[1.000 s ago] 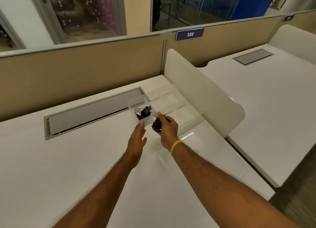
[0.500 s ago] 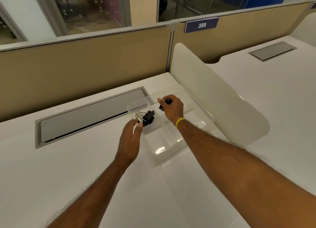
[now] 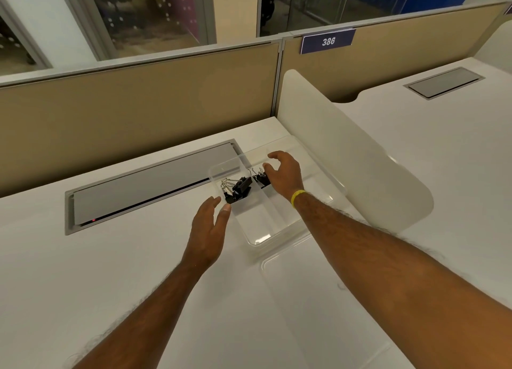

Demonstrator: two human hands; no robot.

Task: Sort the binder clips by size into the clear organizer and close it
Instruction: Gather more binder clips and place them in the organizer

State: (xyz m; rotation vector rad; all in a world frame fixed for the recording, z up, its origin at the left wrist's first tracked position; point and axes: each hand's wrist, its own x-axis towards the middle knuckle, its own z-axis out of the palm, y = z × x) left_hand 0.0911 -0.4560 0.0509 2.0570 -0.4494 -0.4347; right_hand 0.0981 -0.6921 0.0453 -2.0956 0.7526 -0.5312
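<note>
The clear organizer point(image 3: 266, 230) lies open on the white desk, its lid point(image 3: 293, 260) resting flat toward me. Several black binder clips point(image 3: 239, 188) with silver handles lie in its far left compartment. Another black clip point(image 3: 261, 178) lies in the compartment to the right, partly hidden under my right hand point(image 3: 285, 172). That hand hovers over the organizer with fingers spread and holds nothing. My left hand point(image 3: 210, 230) rests open at the organizer's left wall, thumb touching the rim.
A grey cable hatch point(image 3: 149, 185) is set into the desk left of the organizer. A white curved divider panel point(image 3: 354, 161) stands just right of it. Tan partition walls point(image 3: 138, 108) close off the far edge; a second desk lies beyond the divider.
My right hand moved forward over the organizer and let go of the black clip, which now lies in the second compartment. My left hand stayed by the left wall.
</note>
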